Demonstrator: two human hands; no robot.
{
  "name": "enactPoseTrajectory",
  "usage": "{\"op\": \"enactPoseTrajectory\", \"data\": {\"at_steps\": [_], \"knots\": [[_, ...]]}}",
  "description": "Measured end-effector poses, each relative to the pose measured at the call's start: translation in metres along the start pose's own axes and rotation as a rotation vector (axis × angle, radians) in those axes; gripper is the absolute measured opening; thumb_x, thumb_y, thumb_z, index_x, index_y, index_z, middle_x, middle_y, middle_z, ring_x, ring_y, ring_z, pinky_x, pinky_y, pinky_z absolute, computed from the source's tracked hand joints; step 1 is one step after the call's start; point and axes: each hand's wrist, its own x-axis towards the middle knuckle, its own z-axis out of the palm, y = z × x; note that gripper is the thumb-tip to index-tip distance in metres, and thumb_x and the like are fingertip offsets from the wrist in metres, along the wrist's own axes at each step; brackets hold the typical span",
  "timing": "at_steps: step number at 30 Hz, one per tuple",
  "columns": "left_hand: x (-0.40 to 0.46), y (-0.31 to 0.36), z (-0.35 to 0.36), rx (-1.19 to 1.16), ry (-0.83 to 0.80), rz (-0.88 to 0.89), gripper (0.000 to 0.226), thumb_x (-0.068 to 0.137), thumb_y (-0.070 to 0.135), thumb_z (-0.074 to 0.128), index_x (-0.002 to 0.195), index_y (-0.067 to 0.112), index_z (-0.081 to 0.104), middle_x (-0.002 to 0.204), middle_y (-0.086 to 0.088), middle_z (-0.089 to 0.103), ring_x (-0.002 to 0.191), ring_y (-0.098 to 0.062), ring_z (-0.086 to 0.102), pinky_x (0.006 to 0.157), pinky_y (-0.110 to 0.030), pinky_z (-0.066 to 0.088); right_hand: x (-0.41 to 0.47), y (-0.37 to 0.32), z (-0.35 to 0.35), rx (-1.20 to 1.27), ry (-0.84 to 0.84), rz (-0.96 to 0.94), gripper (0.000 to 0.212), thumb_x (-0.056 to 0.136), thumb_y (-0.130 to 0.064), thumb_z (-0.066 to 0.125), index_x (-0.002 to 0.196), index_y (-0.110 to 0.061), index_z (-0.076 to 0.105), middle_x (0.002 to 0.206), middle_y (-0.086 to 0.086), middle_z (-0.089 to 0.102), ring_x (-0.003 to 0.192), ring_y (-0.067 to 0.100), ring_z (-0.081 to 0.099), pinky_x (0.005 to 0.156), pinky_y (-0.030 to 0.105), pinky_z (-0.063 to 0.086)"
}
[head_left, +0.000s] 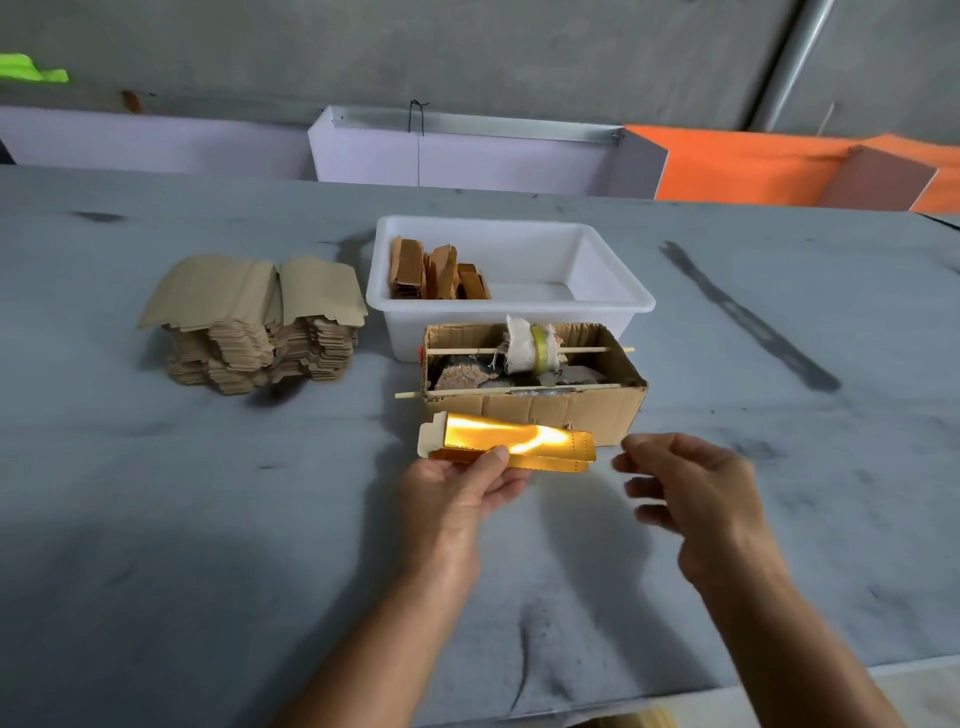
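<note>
The left hand (457, 488) pinches a flat gold carton (519, 441) above the counter (208, 493), just in front of the cardboard box (545, 410). The right hand (696, 493), loose and holding nothing, hovers beside the carton's right end. Folding looks to be in hand; next, the right hand must grasp that free end.

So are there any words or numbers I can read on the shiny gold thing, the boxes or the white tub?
None: no word, number or sign can be read anywhere.
The gold card in the left hand: only glare, no print shows.
The cardboard box: plain brown, no label.
The white tub: plain.
The stack of brown card pieces: plain.
</note>
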Motion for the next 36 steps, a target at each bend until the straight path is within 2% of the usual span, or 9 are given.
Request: {"op": "enactPoseTrajectory", "data": {"at_steps": [3,7,12,16,18,22,27,33,36], "knots": [[0.001,-0.002,-0.002,0.014,0.014,-0.012,0.008,0.080,-0.004,0.067,0.073,0.000,0.064,0.064,-0.015,0.070,0.059,-0.025,0.070,0.055,-0.025,0.056,0.005,-0.021,-0.003,-0.110,0.060,-0.172,0.019,0.082,-0.012,0.070,0.064,-0.016,0.069,0.055,0.004,0.061,0.049,0.012,0.046,0.045,0.025,0.038],[0.002,-0.003,-0.002,0.023,0.021,-0.019,0.008,0.080,-0.003,0.067,0.073,-0.003,0.065,0.067,-0.019,0.070,0.062,-0.027,0.070,0.057,-0.025,0.056,0.018,-0.056,0.005,-0.330,-0.008,-0.299,0.017,0.078,-0.018,0.074,0.061,-0.021,0.070,0.063,0.011,0.058,0.056,0.019,0.037,0.051,0.026,0.030],[0.003,-0.004,-0.001,0.040,0.031,-0.024,0.007,0.081,-0.003,0.067,0.074,-0.005,0.066,0.068,-0.020,0.070,0.063,-0.028,0.070,0.058,-0.025,0.056,0.046,-0.088,0.028,-0.729,-0.180,-0.217,0.006,0.076,-0.018,0.076,0.072,-0.015,0.073,0.056,-0.002,0.059,0.050,0.011,0.043,0.043,0.020,0.033],[0.005,-0.004,0.000,0.057,0.035,-0.013,0.005,0.082,-0.002,0.066,0.077,-0.005,0.066,0.066,-0.016,0.071,0.062,-0.026,0.070,0.056,-0.024,0.056,0.065,-0.095,0.050,-0.970,-0.285,-0.125,0.018,0.074,-0.021,0.078,0.081,-0.007,0.070,0.059,-0.004,0.061,0.050,0.007,0.053,0.041,0.017,0.036],[0.006,-0.004,0.000,0.050,0.041,-0.011,0.005,0.081,-0.003,0.066,0.078,-0.006,0.066,0.065,-0.015,0.070,0.059,-0.024,0.070,0.054,-0.024,0.055,0.073,-0.096,0.057,-1.015,-0.320,-0.101,0.020,0.074,-0.020,0.078,0.078,-0.005,0.066,0.061,-0.001,0.061,0.054,0.010,0.052,0.048,0.020,0.038],[0.005,-0.004,0.001,0.047,0.046,-0.006,0.007,0.082,-0.006,0.064,0.075,-0.005,0.066,0.061,-0.013,0.069,0.055,-0.022,0.069,0.052,-0.023,0.055,0.082,-0.097,0.065,-1.105,-0.383,-0.069,0.026,0.075,-0.021,0.078,0.058,-0.010,0.062,0.035,-0.007,0.050,0.026,0.003,0.036,0.032,0.011,0.025],[0.004,-0.002,0.002,0.051,0.048,0.004,0.011,0.082,-0.007,0.064,0.072,-0.003,0.066,0.059,-0.012,0.069,0.054,-0.021,0.068,0.051,-0.022,0.054,0.086,-0.092,0.071,-1.157,-0.409,-0.021,0.029,0.076,-0.020,0.076,0.056,-0.011,0.056,0.030,-0.007,0.043,0.021,0.004,0.031,0.030,0.007,0.022],[0.005,-0.002,0.001,0.061,0.050,0.011,0.016,0.082,-0.009,0.063,0.069,0.000,0.066,0.058,-0.013,0.068,0.052,-0.021,0.068,0.051,-0.024,0.055,0.090,-0.086,0.073,-1.189,-0.400,-0.009,0.028,0.079,-0.023,0.074,0.067,-0.011,0.052,0.054,0.000,0.049,0.035,0.008,0.037,0.031,0.007,0.024],[0.006,-0.003,0.002,0.070,0.051,0.012,0.018,0.082,-0.010,0.062,0.067,0.000,0.066,0.057,-0.014,0.067,0.052,-0.022,0.067,0.052,-0.025,0.056,0.091,-0.086,0.073,-1.199,-0.413,-0.002,0.029,0.079,-0.024,0.075,0.067,-0.012,0.051,0.053,0.000,0.047,0.025,0.006,0.033,0.030,0.008,0.023]]}}
